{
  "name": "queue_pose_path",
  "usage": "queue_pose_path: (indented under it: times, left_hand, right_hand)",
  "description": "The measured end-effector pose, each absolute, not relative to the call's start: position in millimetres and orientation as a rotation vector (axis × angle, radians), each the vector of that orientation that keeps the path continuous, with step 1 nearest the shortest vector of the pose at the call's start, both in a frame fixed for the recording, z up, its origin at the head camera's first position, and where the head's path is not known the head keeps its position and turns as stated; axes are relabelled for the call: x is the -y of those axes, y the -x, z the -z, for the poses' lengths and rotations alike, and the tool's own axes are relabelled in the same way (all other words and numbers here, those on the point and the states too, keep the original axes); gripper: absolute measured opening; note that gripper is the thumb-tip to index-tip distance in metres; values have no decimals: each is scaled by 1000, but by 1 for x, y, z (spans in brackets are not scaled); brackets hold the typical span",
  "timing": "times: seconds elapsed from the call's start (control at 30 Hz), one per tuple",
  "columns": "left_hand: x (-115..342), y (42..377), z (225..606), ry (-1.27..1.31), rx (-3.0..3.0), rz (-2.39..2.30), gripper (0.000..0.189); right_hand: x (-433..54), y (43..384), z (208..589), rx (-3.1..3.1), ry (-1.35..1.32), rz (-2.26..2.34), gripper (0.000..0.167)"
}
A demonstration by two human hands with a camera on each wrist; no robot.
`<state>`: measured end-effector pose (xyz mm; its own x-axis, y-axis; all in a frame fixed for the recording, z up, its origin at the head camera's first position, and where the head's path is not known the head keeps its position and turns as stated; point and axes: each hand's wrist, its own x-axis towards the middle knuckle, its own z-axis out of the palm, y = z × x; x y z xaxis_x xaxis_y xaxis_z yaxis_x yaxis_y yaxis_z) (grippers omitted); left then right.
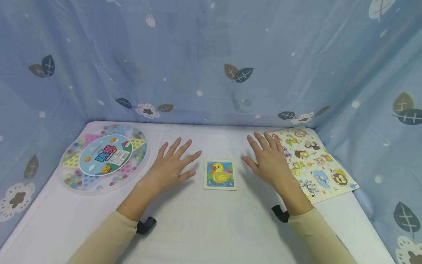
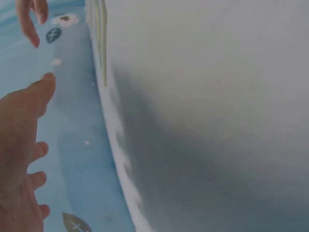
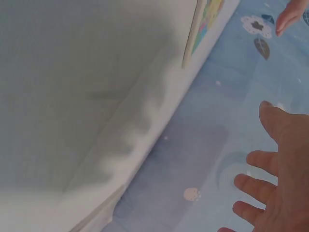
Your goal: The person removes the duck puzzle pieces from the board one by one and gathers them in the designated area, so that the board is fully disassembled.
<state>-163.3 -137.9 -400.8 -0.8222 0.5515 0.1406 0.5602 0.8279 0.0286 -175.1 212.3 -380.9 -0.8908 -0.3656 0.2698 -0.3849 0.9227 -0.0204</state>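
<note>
A small square puzzle board (image 1: 220, 175) with a yellow duck on a blue ground lies flat on the white tabletop between the two hands. To its left the left hand (image 1: 171, 165) hovers above the cloth, fingers spread and nothing in them. On the other side the right hand (image 1: 269, 161) is also raised with extended fingers, holding nothing; its shadow falls on the table. Neither hand touches the duck puzzle. In the right wrist view the puzzle's edge (image 3: 200, 29) shows near the top, apart from the right hand (image 3: 287, 179).
At the left lies a round, clear-lidded game box (image 1: 105, 156) with coloured balls and a printed label. A larger animal puzzle board (image 1: 313, 165) lies at the right, partly behind the right hand. Blue patterned curtains (image 1: 197, 55) enclose the white table (image 1: 204, 227) at back and sides.
</note>
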Motion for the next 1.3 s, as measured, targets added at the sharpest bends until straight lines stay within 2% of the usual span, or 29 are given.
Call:
queue_pose_path:
  times: [0.67,1.3]
  left_hand:
    - [118,153,413,1088,3006,132,55]
    - [108,153,428,1133,3125,117,56]
  right_hand:
    - [-172,184,403,2904,-809,-308,59]
    - [-143,192,404,2985,-1044,-299,43]
